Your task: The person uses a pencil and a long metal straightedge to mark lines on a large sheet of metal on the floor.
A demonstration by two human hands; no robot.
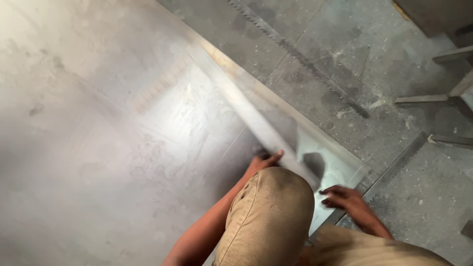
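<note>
**Holding a straightedge steady on sheet metal**

A person crouches on a large grey metal sheet (pixel 113 128) that lies flat on the concrete floor (pixel 404 64), one knee (pixel 273 207) in tan cloth raised between the arms. A long pale straightedge (pixel 256 118) runs diagonally across the sheet, close to and roughly parallel with its right edge, from the upper middle of the view down towards the knee.

The left hand (pixel 263 161) sits at the near end of the straightedge, thumb stretched out along it; the fingers are largely hidden behind the knee, so I cannot tell how far its grip is closed or whether it clasps anything. The right hand (pixel 345 199) is spread, palm down, fingers open and flat on the near corner of the sheet, holding nothing.

To do this well, judging from the pose, pressure should go straight down on the bar rather than sideways, since a smooth bar on smooth steel is likely to skate. The far end looks unsupported, so any twist at the near end would swing it off line. Keeping fingertips back from the sheet's raw edge seems wise. A toothed strip (pixel 300 56) and some metal offcuts (pixel 443 98) lie well apart on the floor.
</note>
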